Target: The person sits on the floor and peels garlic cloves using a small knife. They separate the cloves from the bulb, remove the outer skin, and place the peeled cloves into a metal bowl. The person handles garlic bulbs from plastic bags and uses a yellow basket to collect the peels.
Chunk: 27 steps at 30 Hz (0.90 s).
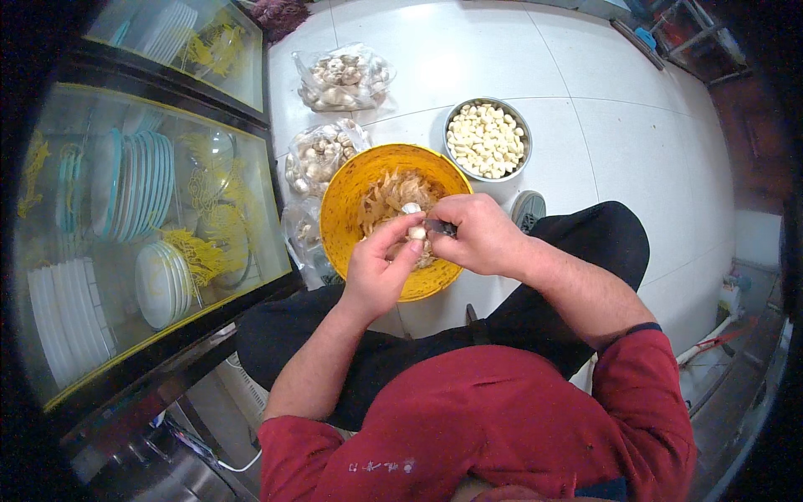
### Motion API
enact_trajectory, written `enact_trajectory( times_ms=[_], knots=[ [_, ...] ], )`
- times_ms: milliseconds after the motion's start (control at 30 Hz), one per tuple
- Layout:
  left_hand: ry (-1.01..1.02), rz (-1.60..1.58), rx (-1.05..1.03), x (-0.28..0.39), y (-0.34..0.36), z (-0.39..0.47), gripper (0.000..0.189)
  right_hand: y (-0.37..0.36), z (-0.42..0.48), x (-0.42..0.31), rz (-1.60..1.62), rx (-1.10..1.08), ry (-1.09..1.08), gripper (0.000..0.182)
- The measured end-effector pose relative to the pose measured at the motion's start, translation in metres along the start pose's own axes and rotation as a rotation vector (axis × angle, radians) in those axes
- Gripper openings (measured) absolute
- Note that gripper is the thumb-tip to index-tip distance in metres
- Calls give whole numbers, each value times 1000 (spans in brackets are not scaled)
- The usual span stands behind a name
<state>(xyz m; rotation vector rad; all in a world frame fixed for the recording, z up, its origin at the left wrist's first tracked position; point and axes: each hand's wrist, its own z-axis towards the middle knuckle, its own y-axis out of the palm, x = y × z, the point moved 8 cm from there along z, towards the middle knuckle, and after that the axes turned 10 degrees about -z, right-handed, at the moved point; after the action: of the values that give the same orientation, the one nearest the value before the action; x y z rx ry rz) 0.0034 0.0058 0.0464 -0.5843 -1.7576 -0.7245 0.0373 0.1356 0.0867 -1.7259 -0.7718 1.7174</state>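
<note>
My left hand (381, 263) pinches a garlic clove (417, 233) between thumb and fingertips, above a yellow bucket (342, 182). In my right hand (482, 233) is a small knife (441, 226) with a dark handle, its blade turned towards the clove. A piece of whitish skin (411, 208) shows just beyond the left fingertips. Dry garlic skins (401, 188) lie inside the bucket. Behind it to the right, a round metal bowl (529, 145) holds many peeled garlic cloves (485, 139).
Clear plastic bags of unpeeled garlic (342, 78) stand on the tiled floor (602, 144) at the bucket's left and beyond. A glass-fronted cabinet (157, 251) with stacked plates borders the left side. A shoe (528, 208) is right of the bucket, below the bowl.
</note>
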Motion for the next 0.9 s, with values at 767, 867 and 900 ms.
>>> enact_trajectory(
  times_ms=[767, 867, 900],
  knots=[
    [-135, -341, 40, -3, -10, 5, 27, -3, 2, 5, 408, 63, 88, 17],
    [-155, -393, -3, -2, -4, 3, 26, 7, 0, 13, 530, -19, 197, 20],
    [-173, -425, -22, -2, -2, 3, 25, 11, -1, 18, 654, -66, 291, 18]
  ],
)
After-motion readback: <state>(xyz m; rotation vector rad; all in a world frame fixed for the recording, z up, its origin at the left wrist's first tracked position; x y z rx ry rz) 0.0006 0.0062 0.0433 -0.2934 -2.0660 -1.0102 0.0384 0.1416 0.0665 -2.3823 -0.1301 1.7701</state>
